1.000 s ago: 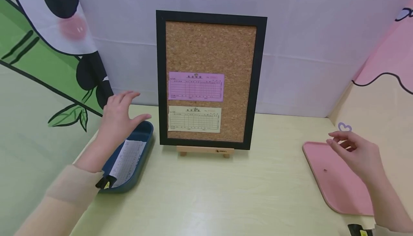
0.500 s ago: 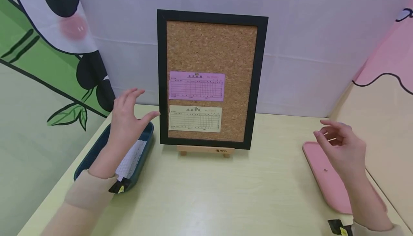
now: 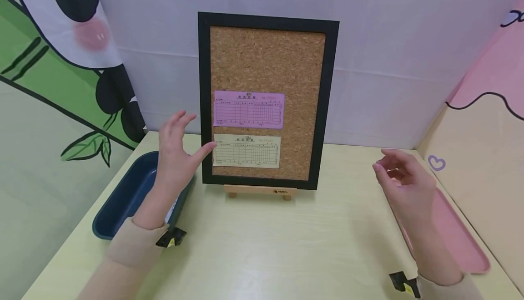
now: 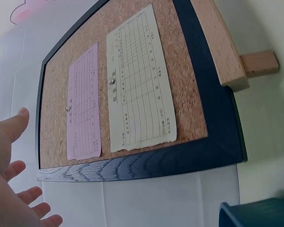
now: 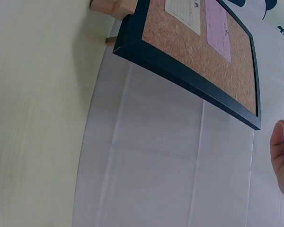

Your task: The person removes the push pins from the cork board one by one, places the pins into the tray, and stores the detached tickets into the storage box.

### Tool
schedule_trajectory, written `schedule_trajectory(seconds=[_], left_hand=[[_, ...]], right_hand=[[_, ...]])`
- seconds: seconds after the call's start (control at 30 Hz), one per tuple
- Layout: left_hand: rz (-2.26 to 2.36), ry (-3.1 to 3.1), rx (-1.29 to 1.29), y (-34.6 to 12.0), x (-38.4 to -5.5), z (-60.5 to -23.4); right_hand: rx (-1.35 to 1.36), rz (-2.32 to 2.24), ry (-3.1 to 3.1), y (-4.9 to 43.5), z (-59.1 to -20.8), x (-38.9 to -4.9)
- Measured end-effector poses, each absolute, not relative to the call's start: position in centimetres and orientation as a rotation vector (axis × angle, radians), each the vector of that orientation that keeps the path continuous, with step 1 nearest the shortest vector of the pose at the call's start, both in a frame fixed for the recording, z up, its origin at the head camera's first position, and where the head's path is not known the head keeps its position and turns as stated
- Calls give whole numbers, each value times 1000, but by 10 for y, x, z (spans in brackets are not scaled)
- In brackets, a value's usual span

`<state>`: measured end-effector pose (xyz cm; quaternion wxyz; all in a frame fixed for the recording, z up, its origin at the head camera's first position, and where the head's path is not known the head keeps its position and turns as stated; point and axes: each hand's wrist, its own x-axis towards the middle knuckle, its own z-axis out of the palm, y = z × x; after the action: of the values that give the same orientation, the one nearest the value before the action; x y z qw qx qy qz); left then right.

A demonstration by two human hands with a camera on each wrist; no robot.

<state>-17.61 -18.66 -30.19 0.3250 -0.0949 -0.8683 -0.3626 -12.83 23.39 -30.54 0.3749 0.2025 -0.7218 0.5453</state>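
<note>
A black-framed cork board [image 3: 266,63] stands upright on a small wooden easel [image 3: 260,191]. On it are a purple receipt slip [image 3: 249,109] and, below that, a pale yellow slip [image 3: 247,151]. Silver pins [image 4: 111,81] show at the slips' upper edges in the left wrist view. My left hand [image 3: 176,163] hovers at the board's left side, thumb and fingers spread, nothing in it. In the left wrist view that hand [image 4: 9,175] is apart from the frame. My right hand [image 3: 409,190] is in the air over the pink tray, fingers loosely curled, a gap between thumb and index finger.
A dark blue tray [image 3: 102,218] sits on the left of the pale table [image 3: 286,250], partly behind my left forearm; a bit of white paper shows in it. The pink tray [image 3: 458,241] lies at the right by a side panel. A light cloth [image 3: 389,40] hangs behind.
Both hands have moved inward: the left rightward from over the blue tray to the board's side, the right leftward from the pink tray's far side. The board and slips stay put.
</note>
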Motion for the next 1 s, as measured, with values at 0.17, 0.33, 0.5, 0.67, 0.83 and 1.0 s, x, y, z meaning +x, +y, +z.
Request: schedule_trajectory(seconds=[0.17,0.33,0.5,0.67,0.83,1.0], left_hand=[[-971,-2244,-265,-179,-183,-307],[-977,-2234,-279,-173,-190,-309],[-1018,-2201,-310,-169,-198,-311],[-1029,-2199,-315,-166,-205,-313],[-1040,-2215,-311,-163,-213,-312],[-1039,-2212,-332,-161,-223,-312]], right_hand=[[603,1432,-1761,222,-314,-138],[671,1414,-1710,208,-316,-146],[699,1410,-1698,194,-315,-151],[711,1411,-1704,184,-322,-162],[705,1431,-1700,171,-322,-170],[679,1454,-1702,159,-321,-180]])
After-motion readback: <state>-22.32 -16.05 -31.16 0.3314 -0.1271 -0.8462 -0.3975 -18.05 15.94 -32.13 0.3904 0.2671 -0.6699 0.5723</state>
